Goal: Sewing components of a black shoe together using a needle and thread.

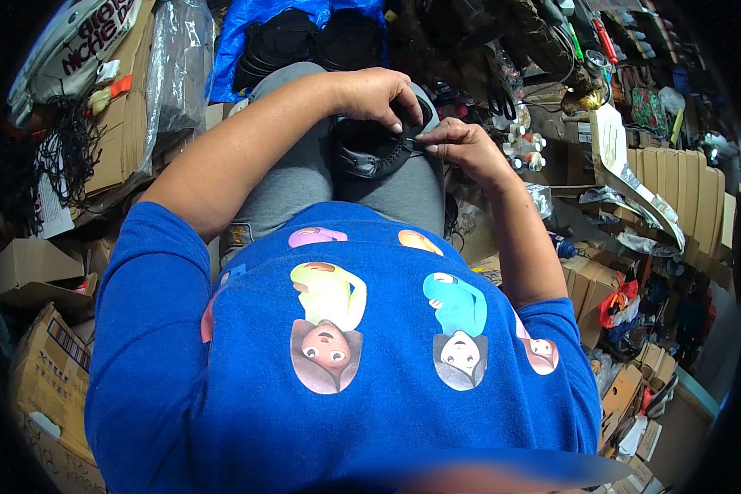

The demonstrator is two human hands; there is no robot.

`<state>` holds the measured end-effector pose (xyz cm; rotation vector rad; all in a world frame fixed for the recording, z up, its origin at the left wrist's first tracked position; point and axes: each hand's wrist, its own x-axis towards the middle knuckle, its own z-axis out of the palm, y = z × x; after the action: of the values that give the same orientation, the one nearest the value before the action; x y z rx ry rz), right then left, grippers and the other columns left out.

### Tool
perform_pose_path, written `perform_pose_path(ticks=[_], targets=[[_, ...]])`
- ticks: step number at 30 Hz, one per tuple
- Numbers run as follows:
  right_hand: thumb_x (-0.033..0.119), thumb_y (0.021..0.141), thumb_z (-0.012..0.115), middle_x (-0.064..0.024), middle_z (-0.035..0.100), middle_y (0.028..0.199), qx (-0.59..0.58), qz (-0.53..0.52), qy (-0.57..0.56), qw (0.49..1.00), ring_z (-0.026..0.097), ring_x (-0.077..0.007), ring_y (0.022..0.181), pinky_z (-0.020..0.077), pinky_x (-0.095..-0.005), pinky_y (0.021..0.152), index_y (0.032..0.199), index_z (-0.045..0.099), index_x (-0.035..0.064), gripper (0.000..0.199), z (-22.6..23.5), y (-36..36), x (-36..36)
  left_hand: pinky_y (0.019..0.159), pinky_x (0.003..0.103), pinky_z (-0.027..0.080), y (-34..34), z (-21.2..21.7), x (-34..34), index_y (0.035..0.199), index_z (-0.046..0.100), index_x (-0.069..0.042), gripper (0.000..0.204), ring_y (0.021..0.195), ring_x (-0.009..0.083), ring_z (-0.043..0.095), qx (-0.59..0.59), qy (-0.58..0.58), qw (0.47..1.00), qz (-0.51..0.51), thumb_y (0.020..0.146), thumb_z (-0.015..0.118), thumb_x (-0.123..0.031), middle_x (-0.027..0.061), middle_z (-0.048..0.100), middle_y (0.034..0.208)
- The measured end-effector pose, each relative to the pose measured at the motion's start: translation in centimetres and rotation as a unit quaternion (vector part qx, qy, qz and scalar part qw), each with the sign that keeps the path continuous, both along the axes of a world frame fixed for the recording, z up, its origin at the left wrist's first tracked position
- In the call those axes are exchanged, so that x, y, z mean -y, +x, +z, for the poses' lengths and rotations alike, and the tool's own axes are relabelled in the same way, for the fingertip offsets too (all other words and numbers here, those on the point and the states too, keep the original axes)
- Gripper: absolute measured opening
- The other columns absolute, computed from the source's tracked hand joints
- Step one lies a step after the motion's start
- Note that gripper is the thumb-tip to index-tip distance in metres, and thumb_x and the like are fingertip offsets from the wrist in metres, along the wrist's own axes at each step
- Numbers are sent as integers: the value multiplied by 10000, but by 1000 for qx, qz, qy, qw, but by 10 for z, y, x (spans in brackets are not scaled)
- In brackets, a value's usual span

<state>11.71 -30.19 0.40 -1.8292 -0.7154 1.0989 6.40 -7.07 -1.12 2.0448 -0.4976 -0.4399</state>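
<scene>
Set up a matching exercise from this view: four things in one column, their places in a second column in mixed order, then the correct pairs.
Things:
1. black shoe
2. left hand
3. right hand
4. cardboard boxes

Places:
A. pinching the shoe's right edge at the rim
B. stacked at the person's left side
C. resting on the grey-trousered lap
D. lying over the top of the shoe

Pairs: 1-C, 2-D, 3-A, 4-B
</scene>
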Motion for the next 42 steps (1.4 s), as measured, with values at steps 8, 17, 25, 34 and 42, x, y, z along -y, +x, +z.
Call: perform_pose_path(ticks=[8, 17, 25, 34, 42], targets=[[74, 767, 710, -25, 550, 800, 197, -42, -19, 979, 553, -114, 783, 450, -262, 698, 930, 713, 71, 163, 8, -23, -13, 866, 352, 447, -22, -4, 4, 1105, 642, -117, 447, 976, 283, 549, 204, 48, 963, 167, 707, 573, 75, 128, 512, 1033], [10, 730, 643, -79, 480, 763, 512, 2, -59, 857, 504, -253, 749, 408, -330, 661, 1076, 682, 187, 390, 0, -67, 2, 726, 345, 449, -89, 1, 2, 892, 694, -99, 202, 893, 258, 563, 168, 83, 951, 247, 726, 644, 4, 58, 560, 767], [-85, 782, 504, -30, 493, 882, 188, -29, -49, 980, 495, -137, 843, 409, -237, 812, 1083, 686, 143, 419, -4, -24, 9, 676, 352, 401, -70, -14, 3, 910, 724, -189, 233, 736, 216, 510, 220, 66, 942, 246, 730, 676, -50, 36, 492, 721], [-10, 799, 572, -52, 543, 912, 139, 0, -33, 990, 544, -176, 905, 437, -281, 837, 1026, 711, 179, 327, -8, -3, -2, 766, 374, 377, -67, -25, 0, 923, 730, -263, 191, 841, 191, 530, 174, 89, 954, 229, 777, 667, -155, 5, 523, 766], [-35, 803, 573, -17, 577, 939, 116, 21, -66, 991, 562, -119, 924, 435, -240, 848, 1063, 694, 121, 327, -6, 2, -6, 742, 360, 406, -48, -23, 4, 916, 728, -229, 189, 800, 203, 540, 123, 37, 974, 187, 762, 669, -136, 27, 536, 757]])
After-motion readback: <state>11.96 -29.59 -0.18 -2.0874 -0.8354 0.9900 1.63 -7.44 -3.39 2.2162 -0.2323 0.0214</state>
